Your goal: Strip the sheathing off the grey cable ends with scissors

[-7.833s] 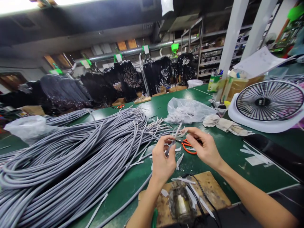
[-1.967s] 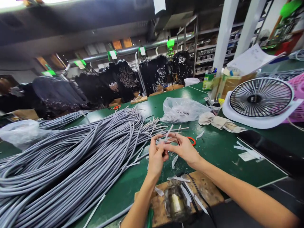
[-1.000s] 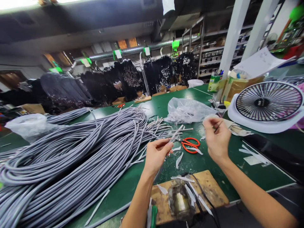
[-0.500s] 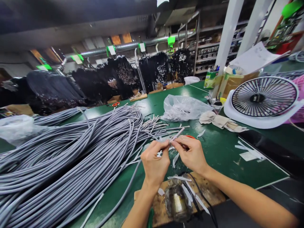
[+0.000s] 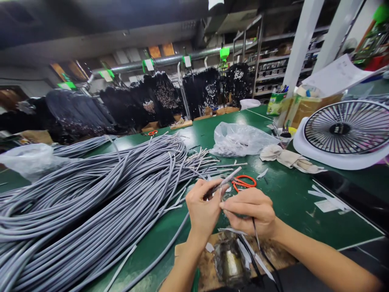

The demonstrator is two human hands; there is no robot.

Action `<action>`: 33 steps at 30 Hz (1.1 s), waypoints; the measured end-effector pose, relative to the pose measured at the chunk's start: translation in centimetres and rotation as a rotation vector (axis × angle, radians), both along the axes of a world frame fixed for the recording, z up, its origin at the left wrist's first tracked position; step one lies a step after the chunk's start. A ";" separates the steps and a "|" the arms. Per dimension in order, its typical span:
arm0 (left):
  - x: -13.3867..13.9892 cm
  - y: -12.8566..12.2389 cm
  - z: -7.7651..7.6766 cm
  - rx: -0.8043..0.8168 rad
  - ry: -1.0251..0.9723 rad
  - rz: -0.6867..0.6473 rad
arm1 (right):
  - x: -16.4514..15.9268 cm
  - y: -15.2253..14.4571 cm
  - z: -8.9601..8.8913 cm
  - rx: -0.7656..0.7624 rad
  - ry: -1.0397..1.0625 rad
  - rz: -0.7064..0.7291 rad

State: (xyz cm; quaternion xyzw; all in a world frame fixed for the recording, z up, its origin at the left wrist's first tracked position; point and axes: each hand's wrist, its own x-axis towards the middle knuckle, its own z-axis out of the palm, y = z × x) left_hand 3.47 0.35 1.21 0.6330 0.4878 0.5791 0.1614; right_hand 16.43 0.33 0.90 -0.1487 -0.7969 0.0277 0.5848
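My left hand [image 5: 205,207] is closed on a grey cable, with the cable's whitish end [image 5: 234,174] sticking out past the fingertips to the upper right. Just below that end, my right hand [image 5: 251,209] pinches thumb against finger close to my left thumb. What lies in that pinch is too small to make out. A thin dark strand shows under the right hand. Orange-handled scissors [image 5: 244,182] lie on the green table [image 5: 291,202] right behind the hands. To the left spreads a large bundle of grey cables [image 5: 100,202], several with pale ends.
Below my hands, a metal pot-like piece [image 5: 229,259] sits on a wooden board [image 5: 209,269] with white strips and black cords. Further back are a plastic bag [image 5: 243,140], a cloth roll [image 5: 291,158] and a fan [image 5: 340,129]. More scissors [image 5: 152,133] lie at the far edge.
My right hand has come down and toward me, off the cable end, uncovering the orange scissor handles. My left hand keeps the cable. The view has shifted slightly left.
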 end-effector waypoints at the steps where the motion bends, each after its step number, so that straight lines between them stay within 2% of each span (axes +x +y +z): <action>1: 0.0 0.0 0.0 -0.022 -0.036 -0.013 | 0.1 -0.1 -0.1 0.004 0.014 -0.015; 3: 0.0 0.2 0.0 -0.061 -0.093 -0.046 | 0.3 0.0 -0.3 -0.059 0.119 -0.119; 5: -0.1 0.5 -0.2 -0.088 -0.140 -0.060 | 0.4 0.3 -0.5 -0.223 0.330 -0.270; 7: -0.2 0.7 -0.4 -0.113 -0.189 -0.065 | 0.5 0.9 -0.5 -0.427 0.495 -0.346; 9: -0.2 0.8 -0.6 -0.145 -0.216 -0.070 | 0.4 1.4 -0.4 -0.612 0.430 -0.291; 11: 0.0 0.6 -0.7 -0.177 -0.214 -0.067 | 0.1 1.7 -0.3 -0.716 0.228 -0.182; 13: 0.1 0.4 -0.9 -0.199 -0.215 -0.048 | -0.3 1.7 -0.3 -0.726 0.111 -0.128; 18: 0.6 0.6 -1.1 -0.283 -0.403 -0.064 | -1.0 1.0 -0.7 -0.631 0.117 -0.147; 21: 0.7 1.0 -1.0 -0.352 -0.580 -0.114 | -1.1 0.8 -0.9 -0.646 0.108 -0.147; 24: 0.6 1.4 -0.6 -0.409 -0.691 -0.220 | -1.1 1.0 -0.9 -0.709 0.124 -0.133; 27: 0.3 1.5 -0.3 -0.438 -0.698 -0.325 | -0.7 1.5 -0.6 -0.783 0.152 -0.134; 33: 0.1 1.3 -0.6 -0.418 -0.558 -0.411 | 0.2 2.4 0.3 -0.891 0.310 -0.048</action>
